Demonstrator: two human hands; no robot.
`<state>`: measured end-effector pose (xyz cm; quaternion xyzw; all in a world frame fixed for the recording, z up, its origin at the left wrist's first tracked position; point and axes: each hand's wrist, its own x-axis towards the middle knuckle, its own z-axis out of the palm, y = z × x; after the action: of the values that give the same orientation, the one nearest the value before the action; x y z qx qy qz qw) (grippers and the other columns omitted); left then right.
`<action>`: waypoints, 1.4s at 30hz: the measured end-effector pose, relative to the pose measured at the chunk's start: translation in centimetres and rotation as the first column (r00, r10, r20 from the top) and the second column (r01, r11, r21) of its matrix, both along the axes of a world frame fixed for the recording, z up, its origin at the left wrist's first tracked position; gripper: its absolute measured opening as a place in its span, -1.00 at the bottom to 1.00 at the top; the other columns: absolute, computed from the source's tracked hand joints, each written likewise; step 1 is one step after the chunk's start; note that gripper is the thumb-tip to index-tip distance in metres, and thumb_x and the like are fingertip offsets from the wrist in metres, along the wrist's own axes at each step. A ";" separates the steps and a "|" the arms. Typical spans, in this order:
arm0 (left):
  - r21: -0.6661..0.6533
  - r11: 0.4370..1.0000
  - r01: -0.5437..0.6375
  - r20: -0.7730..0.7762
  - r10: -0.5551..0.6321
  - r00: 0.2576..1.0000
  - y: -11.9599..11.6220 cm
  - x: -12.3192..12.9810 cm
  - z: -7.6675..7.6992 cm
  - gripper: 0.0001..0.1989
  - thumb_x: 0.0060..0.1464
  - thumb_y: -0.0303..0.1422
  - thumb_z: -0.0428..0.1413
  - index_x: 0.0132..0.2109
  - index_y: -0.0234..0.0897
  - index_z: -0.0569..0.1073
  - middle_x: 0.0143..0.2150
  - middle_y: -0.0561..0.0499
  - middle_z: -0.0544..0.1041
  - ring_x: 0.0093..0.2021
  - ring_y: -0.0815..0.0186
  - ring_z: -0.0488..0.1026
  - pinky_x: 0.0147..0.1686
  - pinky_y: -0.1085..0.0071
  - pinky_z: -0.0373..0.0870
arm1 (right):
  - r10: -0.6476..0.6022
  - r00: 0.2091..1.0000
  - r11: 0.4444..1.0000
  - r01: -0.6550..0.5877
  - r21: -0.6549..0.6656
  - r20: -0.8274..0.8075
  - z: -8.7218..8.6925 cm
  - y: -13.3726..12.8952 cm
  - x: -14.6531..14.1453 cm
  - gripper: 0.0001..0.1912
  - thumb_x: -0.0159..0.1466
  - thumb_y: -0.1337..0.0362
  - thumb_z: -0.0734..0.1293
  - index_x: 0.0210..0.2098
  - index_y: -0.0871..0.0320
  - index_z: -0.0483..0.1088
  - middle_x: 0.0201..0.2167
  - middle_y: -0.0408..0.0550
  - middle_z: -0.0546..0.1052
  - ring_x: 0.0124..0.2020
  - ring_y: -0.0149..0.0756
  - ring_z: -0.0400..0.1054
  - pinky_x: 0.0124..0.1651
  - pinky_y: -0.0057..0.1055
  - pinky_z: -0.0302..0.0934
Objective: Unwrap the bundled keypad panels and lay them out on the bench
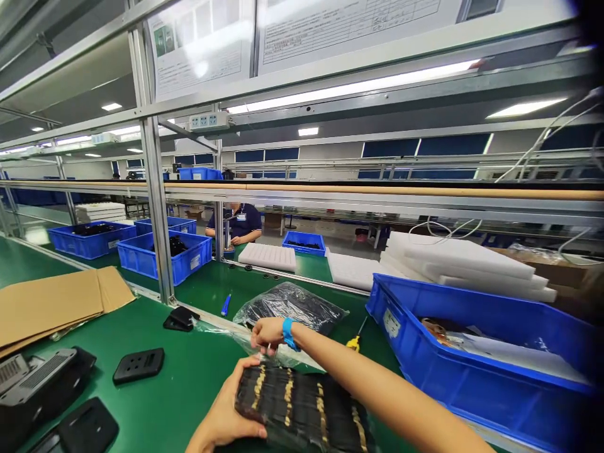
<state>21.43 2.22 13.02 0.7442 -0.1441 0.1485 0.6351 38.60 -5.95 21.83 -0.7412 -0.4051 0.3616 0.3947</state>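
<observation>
A block of black parts (pixel 304 402) with rows of gold-coloured pieces lies at the bottom centre, apparently in clear plastic. My left hand (pixel 229 402) grips its left end, thumb along the near side and fingers behind. Just above the block's far left corner, my right hand (pixel 268 333), with a blue band on the wrist, is closed in a pinch on clear plastic film (pixel 285 358). My right forearm crosses over the block and covers part of it. Beyond lies a clear bag of dark items (pixel 295 305).
A large blue bin (pixel 472 377) stands at right, with white foam sheets (pixel 462 261) behind. A yellow-handled screwdriver (pixel 353 343) and a blue cutter (pixel 226 305) lie nearby. Black housings (pixel 139 366) and cardboard (pixel 61 302) are at left. A person (pixel 250 220) sits across the bench.
</observation>
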 end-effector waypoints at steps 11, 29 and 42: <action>-0.089 0.993 0.081 -0.056 -0.086 0.995 0.0 -0.2 0.0 0.01 -0.48 -0.21 0.42 0.15 -0.12 0.11 0.12 -0.19 0.27 0.04 0.01 0.33 -0.01 0.16 0.27 | 0.302 0.822 0.951 -0.225 -0.212 0.482 2.2 -6.7 1.6 -0.89 0.19 0.35 0.37 -0.27 0.24 0.42 -0.30 -0.13 0.50 -0.23 -0.29 0.40 -0.07 -0.18 0.28; -0.131 0.991 0.029 0.024 -0.026 0.999 -0.1 -0.4 0.1 -0.22 -0.27 -0.06 0.30 0.07 -0.19 0.18 -0.07 -0.08 0.39 -0.10 0.14 0.34 -0.12 0.28 0.27 | 0.160 0.551 0.987 -0.089 -0.133 0.819 3.0 -14.0 -1.4 -0.43 0.19 0.47 0.15 0.18 0.06 0.26 -0.10 0.07 0.53 -0.07 -0.09 0.40 -0.03 -0.27 0.19; -0.065 0.998 -0.014 -0.011 0.013 1.000 0.0 -0.3 0.2 -0.24 -0.22 -0.01 0.26 0.09 -0.15 0.16 -0.03 -0.06 0.38 -0.04 0.13 0.33 -0.02 0.26 0.22 | 0.109 0.663 0.977 0.064 -0.201 0.741 2.6 -20.3 -8.3 -0.21 0.13 -0.09 0.29 0.20 0.28 0.16 0.05 0.22 0.40 -0.02 0.02 0.33 0.04 -0.17 0.21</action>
<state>21.09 2.25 13.27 0.7249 -0.1309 0.1534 0.6587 30.28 -26.30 24.47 -0.8563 -0.5000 0.0709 0.1083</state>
